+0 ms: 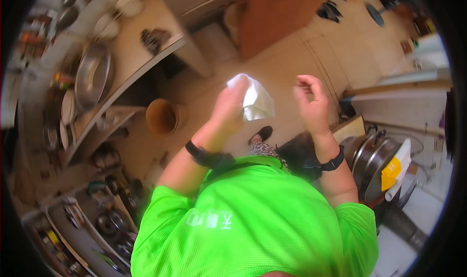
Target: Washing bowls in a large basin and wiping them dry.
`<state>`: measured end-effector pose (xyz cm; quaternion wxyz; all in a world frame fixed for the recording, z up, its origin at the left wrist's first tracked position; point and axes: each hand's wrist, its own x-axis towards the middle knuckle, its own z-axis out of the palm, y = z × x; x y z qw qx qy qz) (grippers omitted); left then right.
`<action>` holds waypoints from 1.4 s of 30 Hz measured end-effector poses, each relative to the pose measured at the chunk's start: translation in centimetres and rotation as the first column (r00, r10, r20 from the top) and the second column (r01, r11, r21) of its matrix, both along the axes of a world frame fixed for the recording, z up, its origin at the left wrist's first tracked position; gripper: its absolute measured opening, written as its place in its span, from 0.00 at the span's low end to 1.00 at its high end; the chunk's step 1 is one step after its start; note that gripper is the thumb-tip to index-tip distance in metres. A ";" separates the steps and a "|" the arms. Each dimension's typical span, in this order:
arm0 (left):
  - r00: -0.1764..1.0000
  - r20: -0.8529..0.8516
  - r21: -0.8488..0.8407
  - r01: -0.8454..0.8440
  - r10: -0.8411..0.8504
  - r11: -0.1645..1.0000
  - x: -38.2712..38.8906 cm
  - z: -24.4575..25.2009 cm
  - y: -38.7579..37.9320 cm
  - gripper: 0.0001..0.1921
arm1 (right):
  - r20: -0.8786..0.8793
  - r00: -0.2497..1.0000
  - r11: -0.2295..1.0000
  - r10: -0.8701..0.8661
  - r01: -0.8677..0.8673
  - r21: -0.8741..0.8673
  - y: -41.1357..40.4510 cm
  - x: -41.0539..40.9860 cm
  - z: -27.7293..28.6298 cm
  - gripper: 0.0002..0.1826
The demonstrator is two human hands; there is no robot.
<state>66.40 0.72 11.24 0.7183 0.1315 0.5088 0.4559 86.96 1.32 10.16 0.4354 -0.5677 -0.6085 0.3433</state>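
Note:
My left hand (232, 100), slightly blurred, grips a thin white cloth or paper sheet (257, 102) that hangs down to the right of the fingers over the floor. Part of the sheet is brightly lit, and its material is hard to settle. To the right, at about the same height, my right hand (313, 98) is raised with loosely curled fingers. A gap shows between its thumb and fingers, and nothing is visible in it. Each wrist wears a black band. Below the sheet, a dark shoe (265, 133) stands on the tiled floor (288, 63).
On the left counter (136, 58) stand a large metal basin (93, 76) and stacked plates (68, 107). A brown bin (160, 115) sits by that counter. A reddish-brown door (277, 18) stands ahead. Stacked metal pots (372, 160) with a yellow-and-white packet (396, 169) are at right.

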 end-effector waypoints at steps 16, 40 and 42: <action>0.967 -0.251 0.245 0.018 0.046 0.969 -34.0 -3.4 -26.2 0.19 | -0.614 0.662 0.545 0.429 -0.732 -0.408 -9.0 -39.1 -4.4 0.08; 0.357 0.142 0.006 -0.933 0.923 0.360 -48.3 -5.7 -20.3 0.23 | -0.807 0.449 -0.078 0.383 -0.855 -0.513 -12.5 -65.9 -5.0 0.15; 0.322 0.052 -0.024 -0.946 0.945 0.324 -49.4 -7.3 -20.1 0.23 | -0.777 0.416 -0.003 0.472 -0.881 -0.474 -12.6 -67.0 -6.8 0.15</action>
